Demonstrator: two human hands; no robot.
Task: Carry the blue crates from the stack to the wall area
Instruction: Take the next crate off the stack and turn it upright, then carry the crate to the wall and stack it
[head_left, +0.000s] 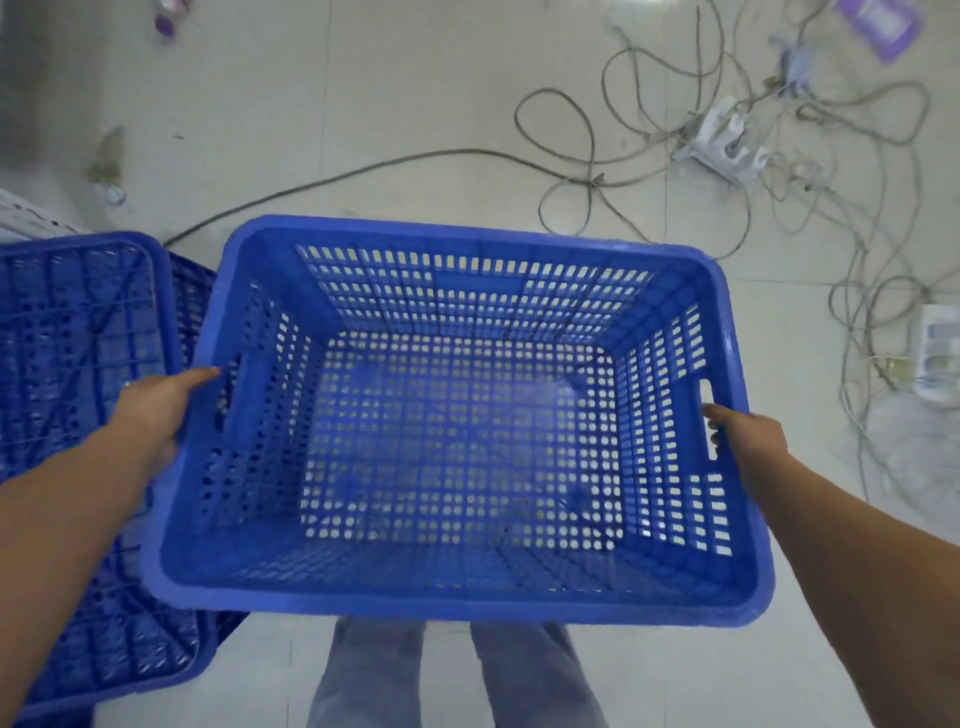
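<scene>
A blue perforated plastic crate (467, 234) hangs upright and empty in front of me, above the pale tiled floor. My left hand (156, 405) grips its left wall at the handle slot. On the opposite wall my right hand (748, 436) holds the right handle slot, with fingers curled through it. A second blue crate (78, 364) lies upside down at the left, its ribbed bottom facing up, partly behind my left arm and the held crate.
A tangle of grey cables (675, 130) with a white power strip (722, 145) spreads over the floor at the far right. A white device (940, 358) lies at the right edge. A purple packet (883, 21) sits top right. My legs (452, 675) show below the crate.
</scene>
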